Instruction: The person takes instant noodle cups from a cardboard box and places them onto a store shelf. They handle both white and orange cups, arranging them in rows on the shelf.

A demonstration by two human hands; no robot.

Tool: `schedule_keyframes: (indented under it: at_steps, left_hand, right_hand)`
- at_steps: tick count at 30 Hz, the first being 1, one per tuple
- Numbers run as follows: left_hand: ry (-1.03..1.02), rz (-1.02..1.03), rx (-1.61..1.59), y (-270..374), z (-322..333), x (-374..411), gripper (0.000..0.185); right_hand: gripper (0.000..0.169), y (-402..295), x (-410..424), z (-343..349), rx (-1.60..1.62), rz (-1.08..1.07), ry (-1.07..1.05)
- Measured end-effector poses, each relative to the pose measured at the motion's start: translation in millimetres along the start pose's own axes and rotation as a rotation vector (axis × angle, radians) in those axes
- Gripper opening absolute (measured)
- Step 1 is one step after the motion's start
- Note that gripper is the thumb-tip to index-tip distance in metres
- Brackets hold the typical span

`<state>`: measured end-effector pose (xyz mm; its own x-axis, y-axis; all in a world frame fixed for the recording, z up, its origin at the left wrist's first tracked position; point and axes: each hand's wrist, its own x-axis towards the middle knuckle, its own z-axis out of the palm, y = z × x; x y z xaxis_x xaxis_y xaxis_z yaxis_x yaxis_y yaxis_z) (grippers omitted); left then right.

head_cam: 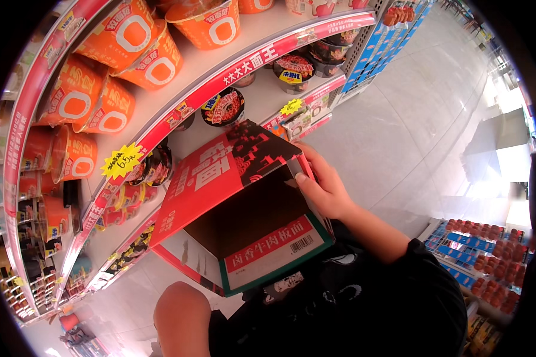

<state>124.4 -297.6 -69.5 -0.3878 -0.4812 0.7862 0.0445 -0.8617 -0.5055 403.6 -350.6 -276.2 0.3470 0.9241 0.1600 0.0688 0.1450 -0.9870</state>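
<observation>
A red and black cardboard carton (210, 165) is tilted in front of my torso, its opened end towards me. My right hand (324, 185) grips the carton's right-hand edge, thumb on the near side. Inside, the carton is dark brown and I see no packs in it. A white and red panel with a green border (274, 252), bearing writing and a barcode, shows along the lower side of the opening. My left hand is out of sight; only part of the bent left arm shows below the carton. Black instant noodle bowls (223, 107) stand on the shelf just beyond the carton.
Orange noodle tubs (129, 33) are stacked on the upper shelf (205, 62). Red price rails (254, 60) edge the shelves, with a yellow price tag (121, 160). A blue rack (379, 49) adjoins the shelf end; another rack of packaged goods (478, 254) stands at right on the tiled floor (402, 120).
</observation>
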Motion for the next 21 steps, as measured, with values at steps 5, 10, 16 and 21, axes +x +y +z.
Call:
schedule_keyframes:
  at_steps: [5, 10, 16, 21]
  left_hand:
    - [0.175, 0.124, 0.049, -3.1, -15.9, 11.5, 0.045]
    - [0.903, 0.377, -0.045, -14.4, 56.7, 33.9, 0.048]
    - [0.074, 0.059, 0.096, -13.3, 32.7, -2.1, 0.042]
    - [-0.026, -0.106, -0.001, -0.9, 19.4, -8.7, 0.043]
  right_hand:
    - [0.053, 6.1, -3.2, -6.2, -0.03, 0.02, 0.026]
    - [0.053, 6.3, -0.8, 6.1, 0.023, 0.02, 0.013]
    - [0.053, 2.5, -1.2, -2.1, 0.02, 0.049, 0.005]
    - [0.053, 4.3, -0.7, -3.0, 0.028, -0.001, 0.013]
